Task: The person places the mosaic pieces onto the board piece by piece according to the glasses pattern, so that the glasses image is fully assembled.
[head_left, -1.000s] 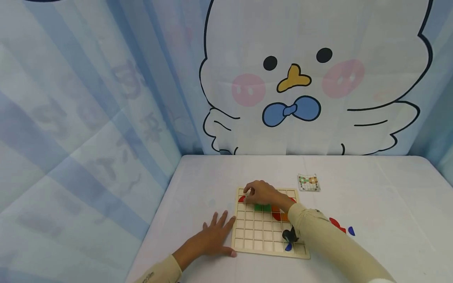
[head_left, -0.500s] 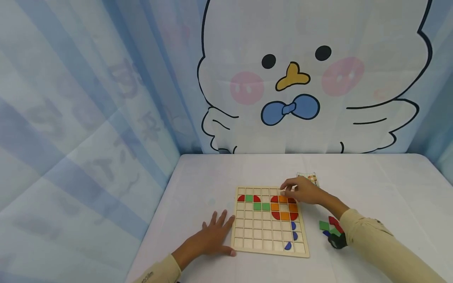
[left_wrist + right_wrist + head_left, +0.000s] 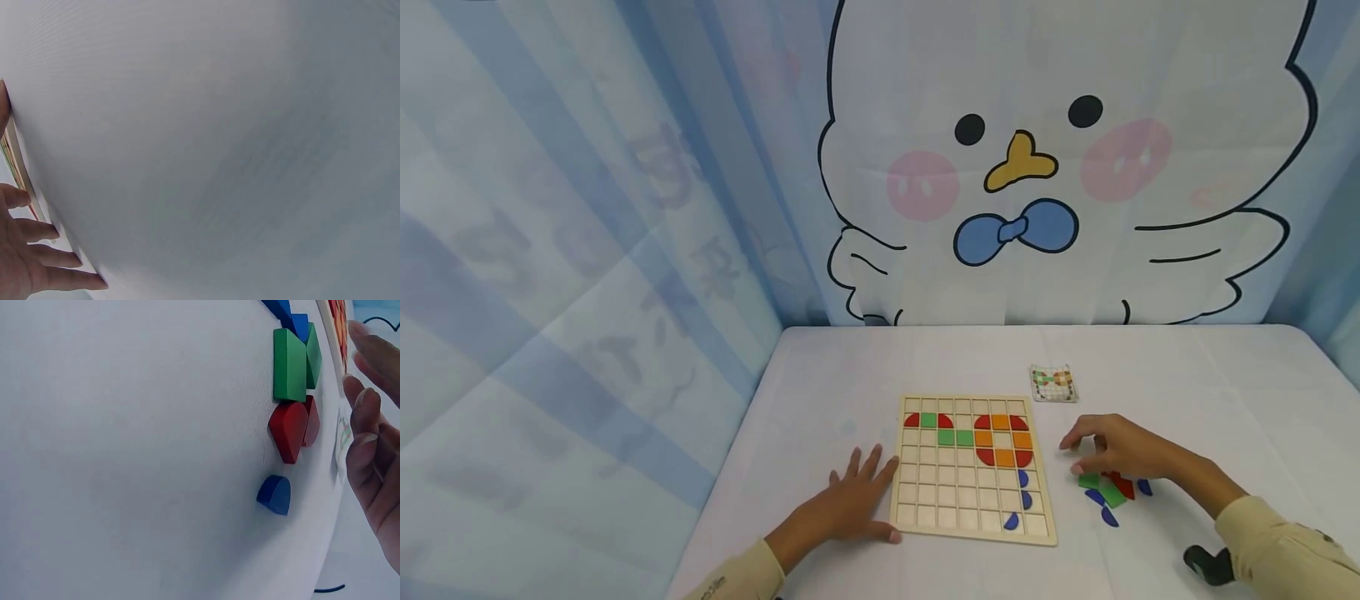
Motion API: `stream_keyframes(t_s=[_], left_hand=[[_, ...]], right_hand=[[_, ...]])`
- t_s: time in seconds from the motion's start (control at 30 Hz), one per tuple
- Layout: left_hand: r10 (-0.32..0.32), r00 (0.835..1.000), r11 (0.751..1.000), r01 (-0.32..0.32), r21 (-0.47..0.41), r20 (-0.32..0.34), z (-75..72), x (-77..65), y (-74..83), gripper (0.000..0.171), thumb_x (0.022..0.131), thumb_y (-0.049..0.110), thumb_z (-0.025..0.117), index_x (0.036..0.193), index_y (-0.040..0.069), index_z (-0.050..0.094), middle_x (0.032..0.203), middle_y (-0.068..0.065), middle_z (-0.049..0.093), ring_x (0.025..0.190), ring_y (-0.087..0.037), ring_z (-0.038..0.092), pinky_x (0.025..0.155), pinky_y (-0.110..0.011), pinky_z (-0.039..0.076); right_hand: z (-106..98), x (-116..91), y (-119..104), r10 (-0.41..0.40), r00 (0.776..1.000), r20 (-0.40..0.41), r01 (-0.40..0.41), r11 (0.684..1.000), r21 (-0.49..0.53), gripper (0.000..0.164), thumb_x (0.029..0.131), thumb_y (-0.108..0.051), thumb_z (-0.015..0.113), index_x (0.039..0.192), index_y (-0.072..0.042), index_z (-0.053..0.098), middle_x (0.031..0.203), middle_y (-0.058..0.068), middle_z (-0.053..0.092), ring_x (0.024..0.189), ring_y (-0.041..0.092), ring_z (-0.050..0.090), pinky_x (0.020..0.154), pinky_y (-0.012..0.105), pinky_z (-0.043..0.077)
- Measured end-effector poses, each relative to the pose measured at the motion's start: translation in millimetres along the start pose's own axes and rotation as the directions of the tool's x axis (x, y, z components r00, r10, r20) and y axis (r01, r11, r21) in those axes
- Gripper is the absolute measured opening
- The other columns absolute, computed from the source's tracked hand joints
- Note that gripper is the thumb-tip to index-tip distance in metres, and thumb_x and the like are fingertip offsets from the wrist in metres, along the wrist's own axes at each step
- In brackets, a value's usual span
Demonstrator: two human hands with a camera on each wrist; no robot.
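Observation:
The left hand [image 3: 848,502] lies flat with fingers spread, its fingertips at the left edge of the wooden grid board [image 3: 928,477]. Red quarter-rounds [image 3: 982,422], orange squares [image 3: 1000,422] and green squares [image 3: 928,421] fill several upper cells. Three blue half-rounds [image 3: 1012,521] lie in lower right cells. The right hand [image 3: 1120,446] hovers right of the board, fingers loosely bent, nothing held. Below it are loose green blocks [image 3: 290,365], red blocks [image 3: 289,431] and blue blocks [image 3: 275,494]; the hand partly hides this group in the head view.
A small pattern card [image 3: 1054,384] lies behind the board's far right corner. A white cloth covers the table [image 3: 820,400]. Behind it hangs a curtain [image 3: 1022,283] with a cartoon figure. A dark wrist camera [image 3: 1210,565] sits by the right sleeve.
The right hand has moved from the board's upper left across to the loose blocks at the right, uncovering the board and then the card. The left hand has stayed at the board's edge.

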State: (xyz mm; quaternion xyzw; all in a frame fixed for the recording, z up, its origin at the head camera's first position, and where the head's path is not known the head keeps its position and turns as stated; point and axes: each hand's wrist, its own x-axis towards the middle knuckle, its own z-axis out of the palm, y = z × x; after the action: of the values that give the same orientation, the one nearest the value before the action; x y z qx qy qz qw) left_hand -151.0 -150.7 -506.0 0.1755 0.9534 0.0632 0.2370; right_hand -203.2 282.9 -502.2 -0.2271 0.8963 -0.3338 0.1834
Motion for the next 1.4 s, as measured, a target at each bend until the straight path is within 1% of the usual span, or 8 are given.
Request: stream_keyframes(t_s=[0.2, 0.43, 0.57, 0.77, 0.93, 1.03, 1.2, 1.4], left_hand=[[-0.005, 1.000, 1.000, 0.005, 0.008, -0.001, 0.6, 0.8, 0.2, 0.109, 0.075, 0.071, 0.072, 0.161, 0.026, 0.023, 0.169, -0.012, 0.013, 0.153, -0.048, 0.013, 0.108, -0.074, 0.031], [0.001, 1.000, 1.000, -0.001, -0.001, -0.007, -0.3, -0.2, -0.9, 0.109, 0.075, 0.071, 0.072, 0.161, 0.026, 0.024, 0.169, -0.012, 0.014, 0.152, -0.048, 0.013, 0.108, -0.074, 0.030], [0.000, 1.000, 1.000, 0.001, 0.002, -0.011, 2.2, 1.0, -2.2, 0.109, 0.074, 0.071, 0.073, 0.161, 0.026, 0.024, 0.169, -0.012, 0.014, 0.153, -0.048, 0.013, 0.108, -0.074, 0.030], [0.000, 1.000, 1.000, 0.000, 0.003, -0.018, 5.0, 2.2, -3.0, 0.109, 0.074, 0.071, 0.073, 0.161, 0.027, 0.025, 0.169, -0.011, 0.015, 0.153, -0.047, 0.014, 0.108, -0.073, 0.031], [0.006, 1.000, 1.000, -0.006, 0.000, -0.023, 3.9, 2.1, -2.8, 0.108, 0.074, 0.071, 0.073, 0.161, 0.026, 0.025, 0.169, -0.012, 0.015, 0.152, -0.048, 0.015, 0.108, -0.074, 0.031], [0.005, 1.000, 1.000, -0.005, 0.000, -0.019, 3.4, 2.0, -2.4, 0.108, 0.075, 0.071, 0.073, 0.161, 0.026, 0.025, 0.169, -0.012, 0.015, 0.152, -0.048, 0.015, 0.108, -0.073, 0.032], [0.002, 1.000, 1.000, -0.002, 0.006, -0.017, 3.3, 2.1, -1.4, 0.108, 0.075, 0.071, 0.072, 0.161, 0.026, 0.025, 0.169, -0.012, 0.015, 0.152, -0.048, 0.015, 0.107, -0.073, 0.032], [0.001, 1.000, 1.000, -0.001, 0.015, -0.012, 2.7, 1.4, -1.6, 0.108, 0.075, 0.071, 0.072, 0.161, 0.026, 0.025, 0.169, -0.012, 0.016, 0.152, -0.048, 0.016, 0.107, -0.073, 0.033]], right_hand=[[-3.7, -16.2, 6.3, -0.040, 0.999, 0.032, 0.040, 0.999, -0.013, 0.025, 0.086, -0.027, 0.079, 0.110, -0.019, 0.076, 0.103, -0.004, 0.065, 0.075, 0.007, 0.051, 0.066, 0.020, 0.050], [1.0, -22.1, 9.5, -0.002, 1.000, 0.029, 0.004, 0.997, -0.072, 0.022, 0.084, -0.028, 0.081, 0.106, -0.024, 0.078, 0.102, -0.008, 0.062, 0.088, 0.007, 0.050, 0.076, 0.019, 0.051], [2.7, -22.4, 9.2, -0.003, 0.999, 0.035, 0.005, 0.998, -0.058, 0.023, 0.085, -0.028, 0.080, 0.108, -0.023, 0.079, 0.101, -0.008, 0.061, 0.090, 0.007, 0.050, 0.078, 0.019, 0.051], [4.7, -19.8, 8.4, 0.039, 0.998, 0.057, -0.035, 0.998, -0.056, 0.023, 0.085, -0.031, 0.081, 0.106, -0.025, 0.075, 0.103, -0.008, 0.062, 0.093, 0.012, 0.052, 0.081, 0.020, 0.051], [5.6, -15.1, 6.2, 0.054, 0.994, 0.097, -0.054, 0.999, -0.003, 0.022, 0.086, -0.029, 0.079, 0.103, -0.022, 0.066, 0.099, -0.003, 0.060, 0.086, 0.010, 0.052, 0.071, 0.020, 0.047], [6.2, -12.5, 5.0, 0.041, 0.993, 0.109, -0.046, 0.998, 0.046, 0.021, 0.089, -0.025, 0.077, 0.106, -0.018, 0.066, 0.092, -0.001, 0.057, 0.079, 0.007, 0.053, 0.065, 0.021, 0.045], [5.5, -8.3, 1.4, 0.019, 0.997, 0.078, -0.026, 0.996, 0.083, 0.024, 0.092, -0.019, 0.072, 0.115, -0.013, 0.068, 0.088, -0.001, 0.057, 0.070, 0.007, 0.055, 0.060, 0.021, 0.048], [4.6, 1.1, -7.3, -0.021, 0.999, 0.047, 0.015, 0.991, 0.136, 0.026, 0.095, -0.019, 0.069, 0.118, -0.007, 0.068, 0.087, 0.001, 0.058, 0.065, 0.010, 0.055, 0.058, 0.022, 0.049]])
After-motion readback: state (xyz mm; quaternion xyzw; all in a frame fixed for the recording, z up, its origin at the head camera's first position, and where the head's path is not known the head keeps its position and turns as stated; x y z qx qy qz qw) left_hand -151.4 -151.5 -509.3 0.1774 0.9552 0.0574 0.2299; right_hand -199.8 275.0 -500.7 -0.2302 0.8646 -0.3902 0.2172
